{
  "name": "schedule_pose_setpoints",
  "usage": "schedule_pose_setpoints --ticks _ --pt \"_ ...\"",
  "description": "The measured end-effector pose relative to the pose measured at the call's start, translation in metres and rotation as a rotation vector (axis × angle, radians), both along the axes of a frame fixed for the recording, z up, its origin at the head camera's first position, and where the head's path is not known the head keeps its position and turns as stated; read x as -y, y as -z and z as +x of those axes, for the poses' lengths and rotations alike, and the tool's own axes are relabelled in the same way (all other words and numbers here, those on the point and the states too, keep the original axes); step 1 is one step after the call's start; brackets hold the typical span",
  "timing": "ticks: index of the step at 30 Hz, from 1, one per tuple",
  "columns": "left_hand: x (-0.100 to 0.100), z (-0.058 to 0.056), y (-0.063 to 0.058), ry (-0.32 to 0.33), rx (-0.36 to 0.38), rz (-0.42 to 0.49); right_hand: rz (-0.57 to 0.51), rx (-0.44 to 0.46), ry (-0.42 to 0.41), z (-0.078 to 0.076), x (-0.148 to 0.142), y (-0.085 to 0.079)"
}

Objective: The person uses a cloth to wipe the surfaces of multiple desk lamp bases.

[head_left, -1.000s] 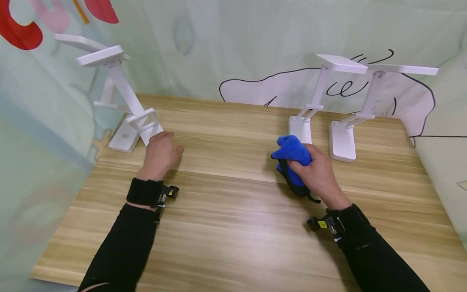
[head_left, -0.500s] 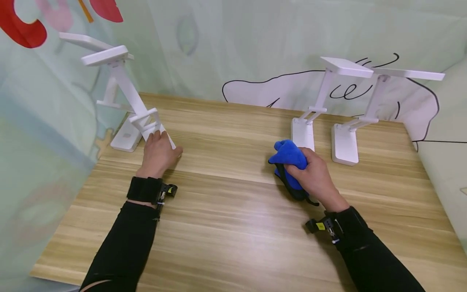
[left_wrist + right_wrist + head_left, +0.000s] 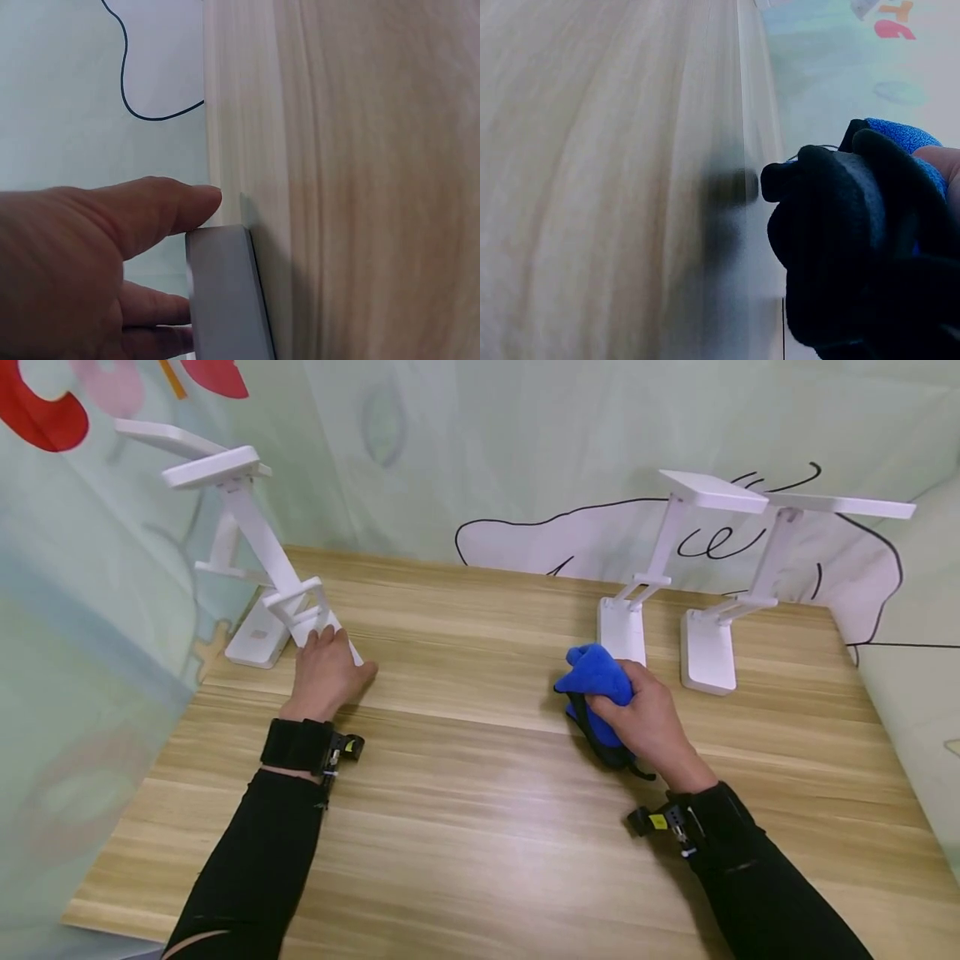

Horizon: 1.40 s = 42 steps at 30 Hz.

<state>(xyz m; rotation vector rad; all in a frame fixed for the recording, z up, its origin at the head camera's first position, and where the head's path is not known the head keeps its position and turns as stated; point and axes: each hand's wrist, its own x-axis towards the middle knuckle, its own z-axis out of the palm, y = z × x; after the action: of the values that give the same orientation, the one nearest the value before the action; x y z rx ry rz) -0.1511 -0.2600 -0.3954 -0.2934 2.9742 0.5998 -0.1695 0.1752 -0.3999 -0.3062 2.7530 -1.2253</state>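
On the left, my left hand (image 3: 326,677) reaches the base of a white desk lamp (image 3: 258,535), its fingers over the top and the thumb at the right side. The left wrist view shows the thumb against one end of that lamp's grey-looking base (image 3: 225,292), with two fingers along its other side. My right hand (image 3: 654,718) grips a bunched blue towel (image 3: 596,675) with black edging, close in front of another white desk lamp (image 3: 621,627). In the right wrist view, the folded dark side of the towel (image 3: 832,225) hides most of the hand.
Behind the left lamp stands a second white lamp (image 3: 257,635), partly overlapped by it. One more white lamp (image 3: 707,652) stands at the far right. The wooden table (image 3: 465,802) ends at a printed cloth backdrop (image 3: 487,443) behind and on both sides.
My left hand has shifted a little left on the lamp's base, so more of the base's right side shows. The right hand and towel have come slightly nearer.
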Motion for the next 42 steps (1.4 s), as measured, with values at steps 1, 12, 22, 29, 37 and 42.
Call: schedule_pose_setpoints --ticks 1,12,22,29,37,42 --pt "-0.001 0.0 0.0 0.008 -0.005 -0.003 -0.002 -0.005 0.005 0.0 0.0 0.0" --pt "-0.017 -0.003 0.003 0.127 -0.013 -0.025 -0.02 -0.022 0.054 0.003 -0.008 -0.001" --pt "-0.052 0.0 0.005 0.26 -0.057 -0.045 -0.015 -0.031 0.08 0.005 -0.01 -0.001" --pt "-0.07 0.006 0.008 0.317 -0.074 -0.055 -0.01 -0.035 0.067 0.001 -0.008 0.0" --pt "-0.102 0.01 0.007 0.398 -0.037 -0.03 0.002 -0.014 0.052 0.002 -0.009 0.0" --pt "-0.125 0.013 0.007 0.45 -0.025 -0.026 0.009 -0.01 0.042 0.003 -0.009 -0.001"
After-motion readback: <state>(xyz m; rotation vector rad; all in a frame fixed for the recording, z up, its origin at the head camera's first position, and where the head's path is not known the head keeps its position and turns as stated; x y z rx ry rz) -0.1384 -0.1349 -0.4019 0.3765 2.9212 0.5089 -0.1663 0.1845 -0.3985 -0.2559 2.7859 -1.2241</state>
